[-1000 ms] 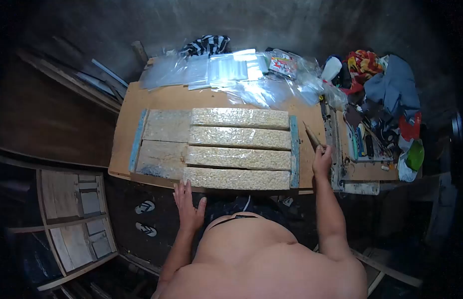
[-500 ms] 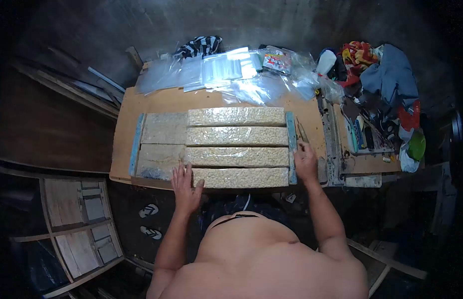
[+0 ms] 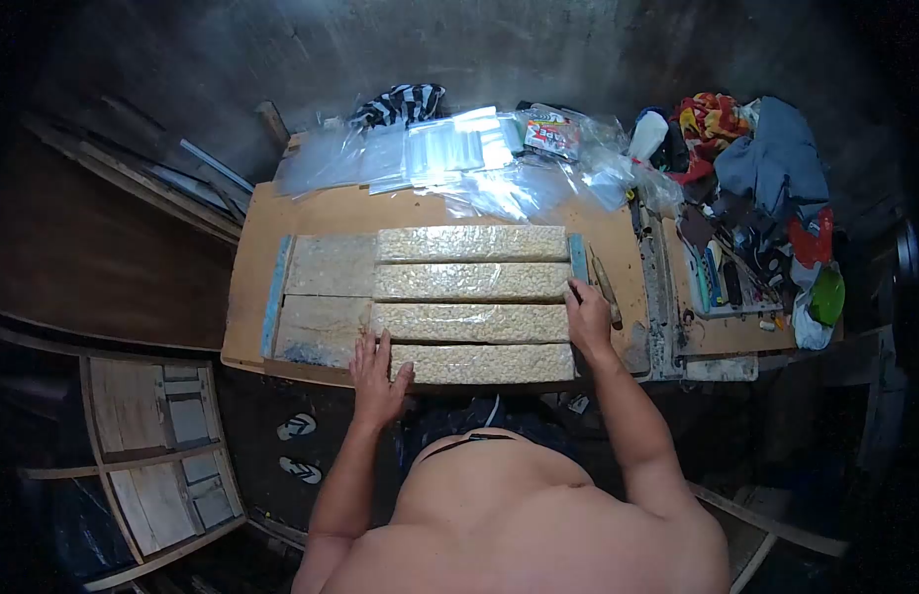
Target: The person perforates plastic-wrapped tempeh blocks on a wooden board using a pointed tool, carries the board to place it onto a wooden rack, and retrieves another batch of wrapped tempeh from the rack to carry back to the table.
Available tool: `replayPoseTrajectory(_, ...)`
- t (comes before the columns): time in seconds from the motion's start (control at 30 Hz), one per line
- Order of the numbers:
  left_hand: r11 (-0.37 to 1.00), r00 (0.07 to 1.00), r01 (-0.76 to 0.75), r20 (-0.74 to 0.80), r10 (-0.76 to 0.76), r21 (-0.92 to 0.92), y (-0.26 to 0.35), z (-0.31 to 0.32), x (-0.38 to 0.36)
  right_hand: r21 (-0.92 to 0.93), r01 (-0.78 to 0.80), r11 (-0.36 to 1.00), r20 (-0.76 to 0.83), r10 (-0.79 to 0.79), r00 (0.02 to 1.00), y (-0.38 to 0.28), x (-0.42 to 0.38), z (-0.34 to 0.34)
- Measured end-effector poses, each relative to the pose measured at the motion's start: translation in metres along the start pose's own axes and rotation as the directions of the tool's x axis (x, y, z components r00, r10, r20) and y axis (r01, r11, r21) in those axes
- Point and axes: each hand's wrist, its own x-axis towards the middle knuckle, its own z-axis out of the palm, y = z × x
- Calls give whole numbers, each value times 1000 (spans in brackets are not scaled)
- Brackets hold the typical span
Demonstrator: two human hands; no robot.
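Four long plastic-wrapped packs of pale, bean-like pieces lie in parallel rows on a wooden board [image 3: 326, 322]; among them are the farthest pack [image 3: 469, 244] and the nearest pack [image 3: 484, 363]. My left hand [image 3: 380, 384] rests with fingers apart at the left end of the two nearer packs. At their other end, my right hand [image 3: 590, 325] lays slightly bent fingers against the pack ends, holding nothing. Just beyond it on the table lies a thin pointed tool [image 3: 606, 287]. Blue strips edge the board: the left strip [image 3: 277, 295] and the right strip [image 3: 577, 259].
Clear plastic bags [image 3: 444, 148] and a printed packet [image 3: 551, 135] cover the table's far side. To the right stand a tray of tools [image 3: 726, 282] and piled cloths [image 3: 766, 163]. Flip-flops [image 3: 299, 469] lie on the floor at left.
My right hand has shifted slightly left and up, from the blue strip onto the ends of the packs. My left hand stays at the left ends. The view has tilted slightly.
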Motion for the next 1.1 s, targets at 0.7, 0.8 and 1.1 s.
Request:
replayPoseTrajectory(0.7, 998, 996, -53, -72, 54, 12, 0, 6, -9, -61, 348, 936, 62, -344, 937, -16, -68, -22)
replayPoseTrajectory(0.8, 999, 997, -52, -63, 52, 5, 3, 7, -11, -75, 402, 913, 136, -390, 911, -20, -85, -22)
replayPoseTrajectory(1.1, 999, 998, -39, -54, 38, -22, -2, 12, -9, -128, 376, 918, 179, -351, 919, -19, -97, -23)
